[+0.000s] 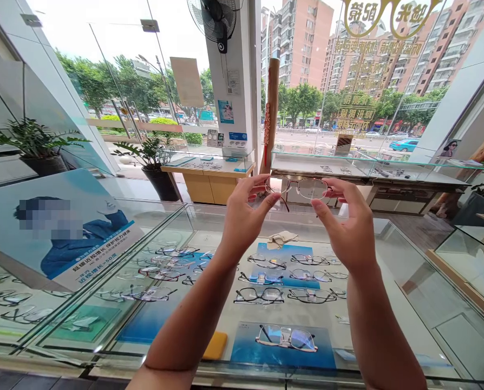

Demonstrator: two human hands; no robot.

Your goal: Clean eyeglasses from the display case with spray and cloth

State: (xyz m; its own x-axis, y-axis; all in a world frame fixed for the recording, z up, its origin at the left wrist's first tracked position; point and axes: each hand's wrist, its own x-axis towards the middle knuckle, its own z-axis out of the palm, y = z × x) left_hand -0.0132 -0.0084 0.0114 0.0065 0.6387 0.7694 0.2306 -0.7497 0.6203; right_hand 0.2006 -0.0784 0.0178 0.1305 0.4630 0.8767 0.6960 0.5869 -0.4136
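Note:
Raised above the glass counter is a pair of thin-rimmed eyeglasses, held up between both hands. My left hand pinches its left side between thumb and fingers. On the other side, my right hand grips the right end of the frame the same way. One dark temple tip hangs down beside the left thumb. Below the hands, a crumpled beige cloth lies on the counter. Several more eyeglasses are laid out in rows beneath it, and one pair rests on a blue card near the front.
An advertising board leans over the left part of the glass display counter. A yellow object lies near the front edge. Further back stand more display cases, a potted plant and a wooden post by the windows.

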